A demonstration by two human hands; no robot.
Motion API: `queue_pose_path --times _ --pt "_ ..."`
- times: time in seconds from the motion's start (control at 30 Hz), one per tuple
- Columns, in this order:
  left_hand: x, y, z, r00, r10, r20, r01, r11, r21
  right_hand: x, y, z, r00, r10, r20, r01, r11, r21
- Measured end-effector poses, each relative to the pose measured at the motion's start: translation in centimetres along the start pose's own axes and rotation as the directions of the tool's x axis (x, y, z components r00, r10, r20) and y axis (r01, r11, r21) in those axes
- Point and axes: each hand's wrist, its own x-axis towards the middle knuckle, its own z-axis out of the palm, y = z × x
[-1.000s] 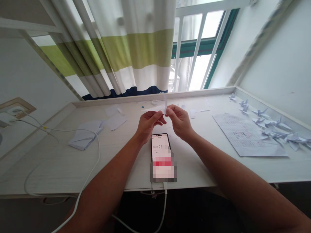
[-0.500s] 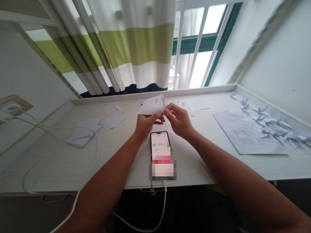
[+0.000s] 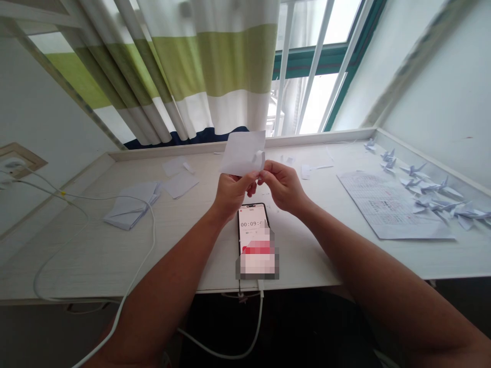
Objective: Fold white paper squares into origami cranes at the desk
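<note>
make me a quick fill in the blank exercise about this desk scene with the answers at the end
1. The bare left hand and bare right hand hold up a small white sheet of ____.
2. The black-edged phone lies face ____ on the white desk.
3. The folded white paper figures sit along the desk's ____ side.
4. The white curtain has a broad ____ middle band.

Missing words: paper; up; right; green.

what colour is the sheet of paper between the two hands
The sheet of paper is plain white, seen in the head view.
</note>
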Motion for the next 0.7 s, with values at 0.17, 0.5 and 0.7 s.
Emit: queue_pose_path --times 0.17,0.5,0.7 --pt "-0.5 -0.2 1.0 0.998 -0.049 -0.042 0.045 0.995 -0.086 -0.3 -0.4 0.7 0.998 0.002 -0.065 0.005 0.995 0.096" --pt "-0.8 0.1 1.8 0.989 -0.055 -0.135 0.044 0.996 -0.078 0.0 -0.2 1.1 0.994 0.026 -0.107 -0.005 0.981 0.195" --pt "-0.6 -0.2 0.8 0.999 -0.044 -0.018 0.041 0.989 -0.142 0.0 -0.5 0.6 0.993 0.031 -0.116 -0.017 0.992 0.127"
